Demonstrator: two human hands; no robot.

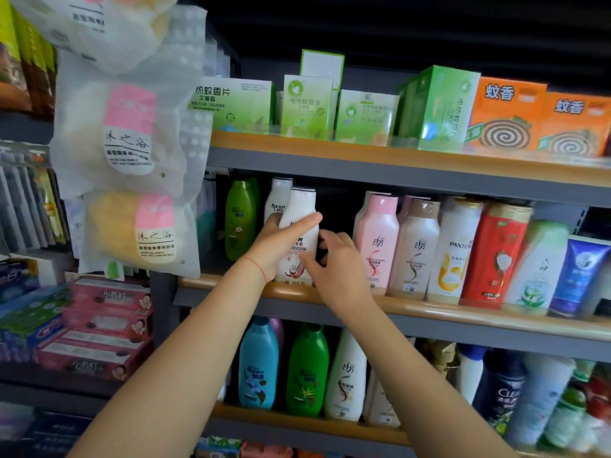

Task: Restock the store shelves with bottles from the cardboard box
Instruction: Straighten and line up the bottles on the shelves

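Observation:
A white shampoo bottle (300,223) stands upright at the front of the middle shelf (413,307). My left hand (281,242) grips it from the left, thumb across its front. My right hand (334,259) is just to its right, fingers curled loosely beside the bottle's lower part, touching or nearly touching it. Behind it stands a second white bottle (277,200), and a green bottle (241,218) is to the left. The cardboard box is out of view.
Pink, white and red shampoo bottles (426,246) fill the middle shelf to the right, past a dark gap. Green and orange boxes (439,107) line the top shelf. More bottles (307,368) stand below. Bagged sponges (129,133) hang at left above toothpaste boxes (109,322).

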